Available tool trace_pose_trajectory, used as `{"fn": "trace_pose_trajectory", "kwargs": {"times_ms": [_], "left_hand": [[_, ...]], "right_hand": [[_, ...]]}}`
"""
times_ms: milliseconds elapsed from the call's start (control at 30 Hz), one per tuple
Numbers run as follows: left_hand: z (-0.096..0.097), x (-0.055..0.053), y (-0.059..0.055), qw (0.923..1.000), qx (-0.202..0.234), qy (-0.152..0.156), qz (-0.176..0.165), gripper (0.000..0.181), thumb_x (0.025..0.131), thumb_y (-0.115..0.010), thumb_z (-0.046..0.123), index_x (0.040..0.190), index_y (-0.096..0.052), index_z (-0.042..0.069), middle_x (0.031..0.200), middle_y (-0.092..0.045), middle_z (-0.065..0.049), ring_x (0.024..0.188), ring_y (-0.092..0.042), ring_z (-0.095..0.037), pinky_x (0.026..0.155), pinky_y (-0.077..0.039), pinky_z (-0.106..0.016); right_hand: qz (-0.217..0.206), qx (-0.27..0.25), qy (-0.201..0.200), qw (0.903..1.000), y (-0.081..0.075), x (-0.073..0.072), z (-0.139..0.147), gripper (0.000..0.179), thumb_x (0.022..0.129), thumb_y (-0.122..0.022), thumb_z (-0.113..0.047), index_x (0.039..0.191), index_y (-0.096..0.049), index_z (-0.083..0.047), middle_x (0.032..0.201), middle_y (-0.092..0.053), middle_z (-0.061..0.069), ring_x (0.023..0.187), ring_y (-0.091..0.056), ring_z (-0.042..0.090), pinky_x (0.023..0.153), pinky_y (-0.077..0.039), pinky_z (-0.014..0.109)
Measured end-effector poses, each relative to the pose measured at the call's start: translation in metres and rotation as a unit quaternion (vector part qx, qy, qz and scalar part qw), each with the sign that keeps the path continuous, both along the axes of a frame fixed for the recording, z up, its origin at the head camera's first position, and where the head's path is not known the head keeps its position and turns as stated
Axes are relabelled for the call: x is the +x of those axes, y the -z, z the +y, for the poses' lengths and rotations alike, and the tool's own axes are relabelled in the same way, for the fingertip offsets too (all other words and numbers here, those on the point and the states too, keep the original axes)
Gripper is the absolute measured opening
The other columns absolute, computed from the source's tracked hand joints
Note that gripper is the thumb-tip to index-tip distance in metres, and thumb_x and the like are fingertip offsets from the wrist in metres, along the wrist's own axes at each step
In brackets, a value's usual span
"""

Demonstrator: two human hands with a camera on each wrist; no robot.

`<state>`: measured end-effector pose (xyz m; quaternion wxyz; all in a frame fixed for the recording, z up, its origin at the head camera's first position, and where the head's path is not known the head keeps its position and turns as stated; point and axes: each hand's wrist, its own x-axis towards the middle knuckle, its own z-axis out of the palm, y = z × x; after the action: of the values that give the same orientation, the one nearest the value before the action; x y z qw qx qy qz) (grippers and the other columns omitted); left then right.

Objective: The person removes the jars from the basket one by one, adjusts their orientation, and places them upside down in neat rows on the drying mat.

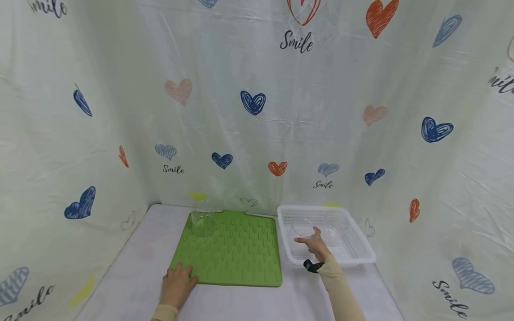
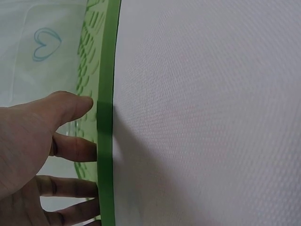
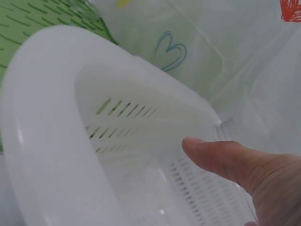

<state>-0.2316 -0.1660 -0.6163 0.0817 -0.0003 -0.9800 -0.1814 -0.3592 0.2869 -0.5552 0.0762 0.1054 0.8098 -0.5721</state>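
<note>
My left hand (image 1: 176, 284) rests at the front left corner of a green drying mat (image 1: 237, 254). Its fingertips touch the mat's edge in the left wrist view, with the thumb held apart. On the mat's back left part stands a clear glass vessel (image 1: 203, 226). Over a white slotted basket (image 1: 283, 236) at the right, my right hand (image 1: 316, 246) reaches in with thumb and forefinger spread. Faint clear glassware (image 1: 302, 228) lies in the basket near those fingertips; its exact shape is hard to make out. The right thumb (image 3: 221, 157) shows above the basket's inside.
A white textured cloth (image 1: 237, 305) covers the table. Behind and at both sides hangs a pale curtain (image 1: 217, 125) printed with hearts and writing. The basket stands just right of the mat. A dark band (image 1: 312, 266) sits on the right wrist.
</note>
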Motion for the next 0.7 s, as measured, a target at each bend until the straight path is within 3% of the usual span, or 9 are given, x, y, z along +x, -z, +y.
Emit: {"fn": "trace_pose_trajectory", "kwargs": {"times_ms": [333,567,700], "left_hand": [[0.0001,-0.0029,0.0025,1.0,-0.006,-0.003,-0.004,0.04,0.083,-0.073,0.034,0.107,-0.068,0.002,0.106,-0.057,-0.026,0.092,-0.054,-0.049,0.071,-0.049,-0.063],[0.0007,-0.0036,0.0017,1.0,-0.002,-0.001,0.0,0.041,0.083,-0.072,0.034,0.109,-0.068,0.002,0.108,-0.057,-0.026,0.094,-0.054,-0.05,0.073,-0.049,-0.064],[0.0,-0.0017,0.0016,1.0,-0.001,-0.004,-0.004,0.04,0.083,-0.073,0.033,0.109,-0.068,0.002,0.109,-0.057,-0.026,0.095,-0.054,-0.05,0.074,-0.048,-0.064]], "right_hand": [[0.002,0.023,0.008,0.9997,0.0079,-0.0048,0.0014,0.112,0.077,-0.081,-0.028,0.148,0.0,0.002,0.149,-0.01,0.038,0.135,-0.023,0.058,0.102,-0.032,0.072],[0.025,0.053,0.044,0.9973,0.0052,-0.0033,-0.0011,0.113,0.078,-0.078,-0.038,0.146,-0.001,0.008,0.15,-0.013,0.036,0.137,-0.022,0.052,0.114,-0.024,0.062],[0.035,0.059,0.045,0.9966,0.0026,0.003,-0.0045,0.115,0.078,-0.078,-0.042,0.147,0.0,0.007,0.152,-0.011,0.035,0.139,-0.02,0.052,0.114,-0.023,0.063]]}}
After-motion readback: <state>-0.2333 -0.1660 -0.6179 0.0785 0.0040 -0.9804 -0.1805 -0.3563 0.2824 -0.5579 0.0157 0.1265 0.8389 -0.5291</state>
